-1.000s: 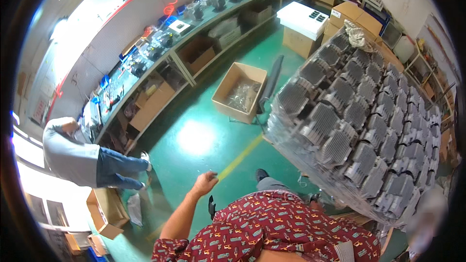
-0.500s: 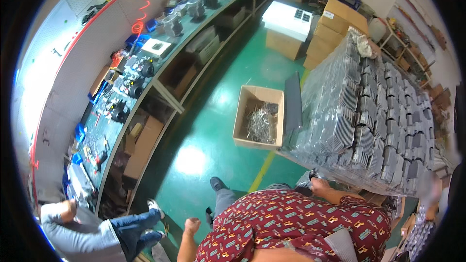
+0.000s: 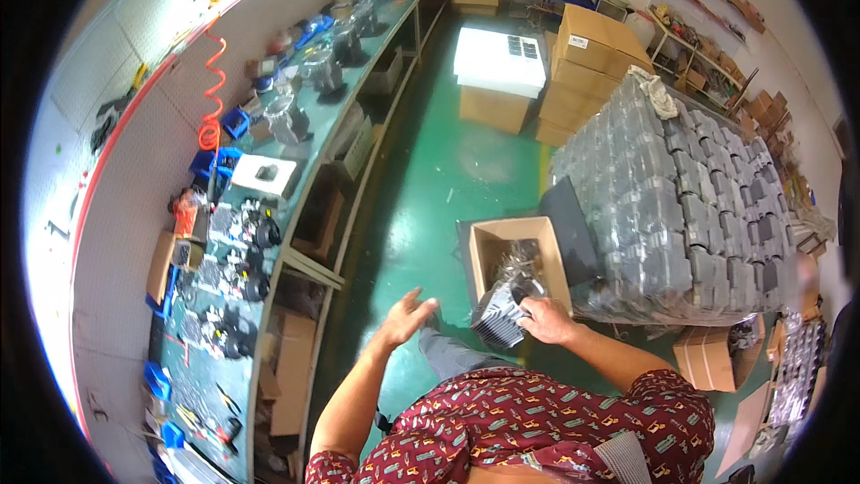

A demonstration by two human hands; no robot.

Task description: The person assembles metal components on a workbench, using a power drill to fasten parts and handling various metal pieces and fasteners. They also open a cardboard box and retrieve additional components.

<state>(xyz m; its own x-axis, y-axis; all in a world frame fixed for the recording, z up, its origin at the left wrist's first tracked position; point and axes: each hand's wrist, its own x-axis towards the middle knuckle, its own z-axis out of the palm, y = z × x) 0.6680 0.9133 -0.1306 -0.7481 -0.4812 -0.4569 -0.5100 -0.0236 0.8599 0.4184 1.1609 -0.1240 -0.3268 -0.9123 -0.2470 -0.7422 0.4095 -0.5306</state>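
Note:
My right hand (image 3: pixel 548 321) is closed on the edge of a grey finned metal housing (image 3: pixel 498 315). The housing is tilted, just in front of an open cardboard box (image 3: pixel 563 271), and overlaps the box's near edge in the picture. Thin silvery metal pieces (image 3: pixel 522 262) lie inside that box. To the left, my left hand (image 3: pixel 409 315) is held out over the green floor. Its fingers are apart and nothing is in it.
A tall plastic-wrapped stack of grey finned housings (image 3: pixel 627 206) stands to the right. Along the left runs a long workbench (image 3: pixel 300 193) bearing several black-and-silver assemblies (image 3: pixel 235 278). Cardboard boxes (image 3: pixel 591 63) and a white-topped stack (image 3: pixel 500 63) are farther back.
My right hand has come from beside the stack to the box, now with the finned housing in it. My left hand has risen forward. The co-worker at lower left has left the view.

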